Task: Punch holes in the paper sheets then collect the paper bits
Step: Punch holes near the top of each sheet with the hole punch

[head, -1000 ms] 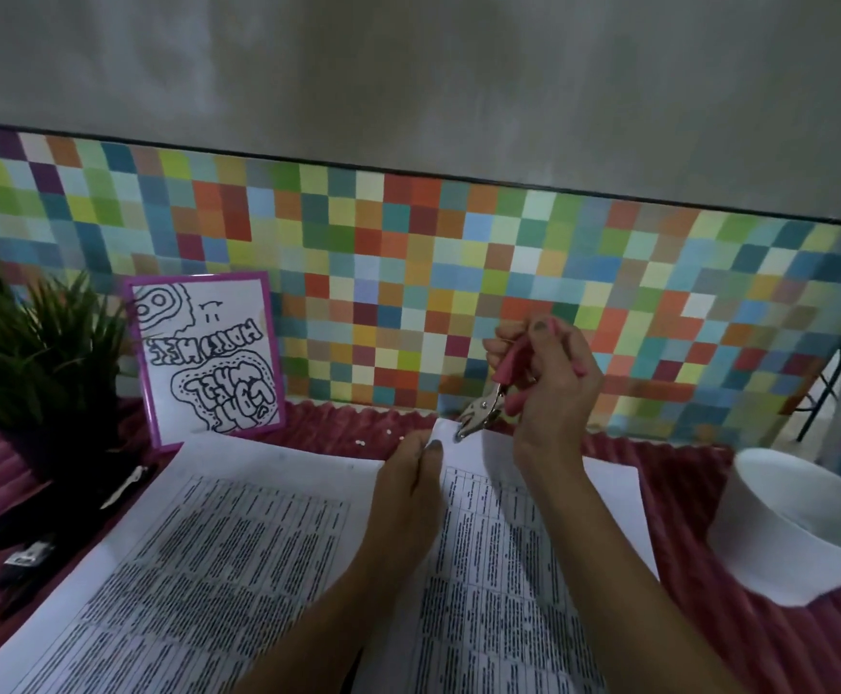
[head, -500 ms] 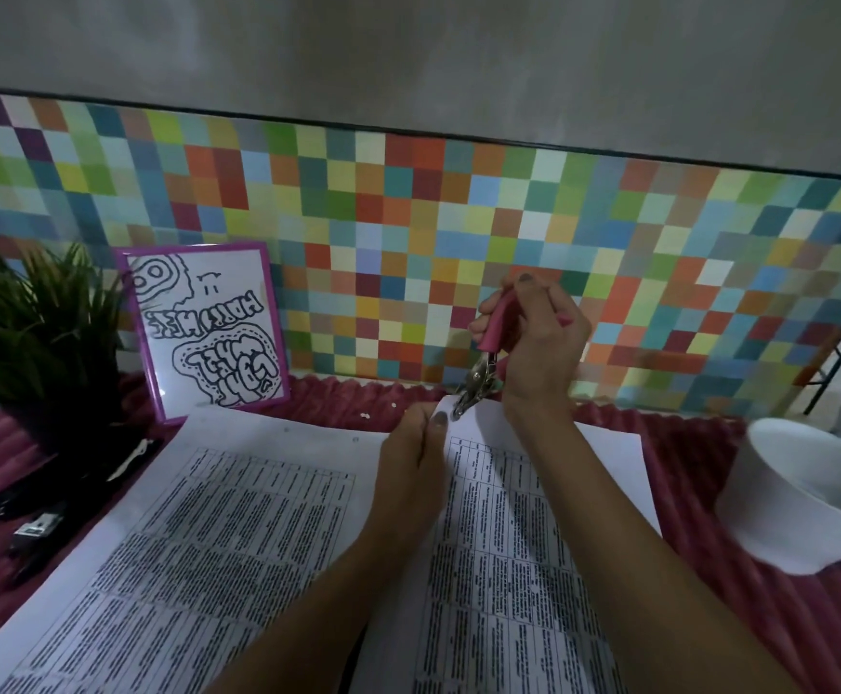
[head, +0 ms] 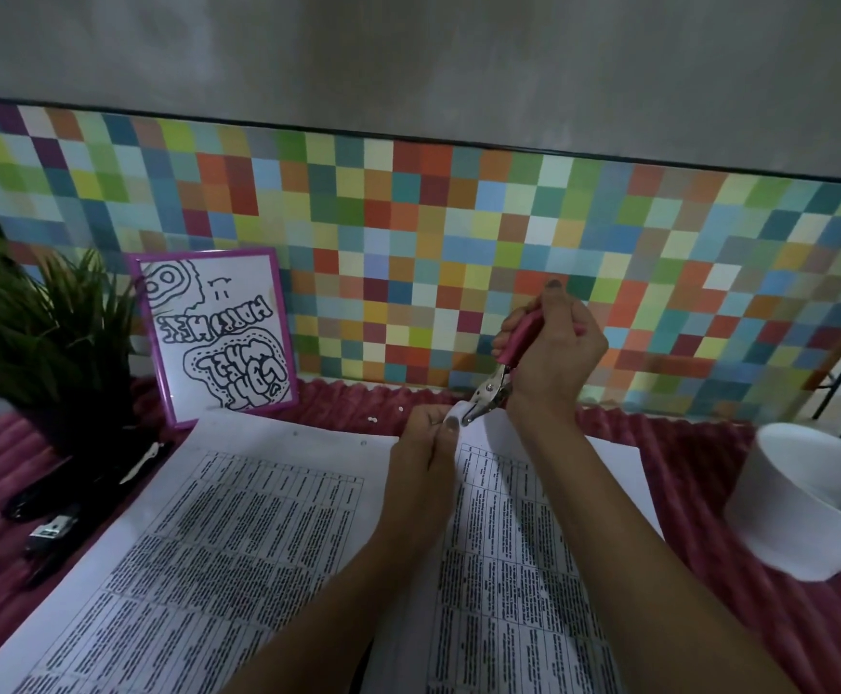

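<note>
Two printed paper sheets lie on a pink ribbed cloth: the left sheet (head: pixel 218 533) flat, the right sheet (head: pixel 523 543) with its far left corner lifted. My left hand (head: pixel 426 443) pinches that lifted corner. My right hand (head: pixel 551 353) squeezes a pink-handled metal hole punch (head: pixel 496 388), whose jaws sit on the pinched corner. A few small white paper bits (head: pixel 372 419) lie on the cloth just beyond the left sheet, which shows two punched holes along its far edge.
A white bowl (head: pixel 819 513) stands at the right. A purple-framed drawing (head: pixel 218 338) leans on the multicoloured tiled wall. A potted plant (head: pixel 43 338) stands at the left, with dark tools (head: pixel 58 518) beside it on the cloth.
My right hand has tilted the punch from sideways to more upright and closed its jaws onto the paper corner. My left hand has kept hold of the corner.
</note>
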The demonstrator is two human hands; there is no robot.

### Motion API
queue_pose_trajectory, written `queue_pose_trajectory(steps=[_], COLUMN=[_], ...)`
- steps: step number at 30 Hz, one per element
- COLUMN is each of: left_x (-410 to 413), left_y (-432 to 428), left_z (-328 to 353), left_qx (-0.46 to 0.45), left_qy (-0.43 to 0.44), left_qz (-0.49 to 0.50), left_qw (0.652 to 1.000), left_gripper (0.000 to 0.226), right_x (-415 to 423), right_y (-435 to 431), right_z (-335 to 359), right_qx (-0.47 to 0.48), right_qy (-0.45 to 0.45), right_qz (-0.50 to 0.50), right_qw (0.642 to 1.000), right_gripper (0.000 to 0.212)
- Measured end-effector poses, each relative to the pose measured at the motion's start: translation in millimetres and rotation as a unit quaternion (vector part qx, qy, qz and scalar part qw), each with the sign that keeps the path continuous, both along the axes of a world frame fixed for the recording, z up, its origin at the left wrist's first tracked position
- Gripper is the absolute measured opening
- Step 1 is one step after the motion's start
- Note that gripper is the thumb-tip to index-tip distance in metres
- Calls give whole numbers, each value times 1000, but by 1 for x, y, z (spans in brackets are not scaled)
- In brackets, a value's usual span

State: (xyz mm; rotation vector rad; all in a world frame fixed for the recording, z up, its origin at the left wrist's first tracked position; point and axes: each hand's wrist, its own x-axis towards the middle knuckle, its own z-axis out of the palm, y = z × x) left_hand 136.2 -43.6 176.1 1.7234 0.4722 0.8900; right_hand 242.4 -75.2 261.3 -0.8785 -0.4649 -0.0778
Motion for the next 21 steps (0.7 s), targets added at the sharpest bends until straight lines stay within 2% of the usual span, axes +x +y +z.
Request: queue_pose_trajectory(steps=[3,8,12,17,21], left_x=[-1,-2,1,0,1], left_y=[-1,-1,1,2,6], left_z=[4,5,3,4,3], left_qx=[0,-9,21,53,42], left_qy=[-11,-11,4,-3,-7], left_qz=[8,24,57,62,61], left_qw=[1000,1000,998,997,997], left_gripper=[16,21,21,24,22], right_x=[-1,-2,-5,-1,18], right_y=[0,-4,-12,-19,-33], right_z=[0,-1,6,6,1], right_qx=[-8,-45,-81,-137,-135], right_qy=[7,49,54,19,41], right_qz=[17,82,111,67,16], right_qw=[1000,994,989,988,990], right_gripper=[32,13,13,17,12])
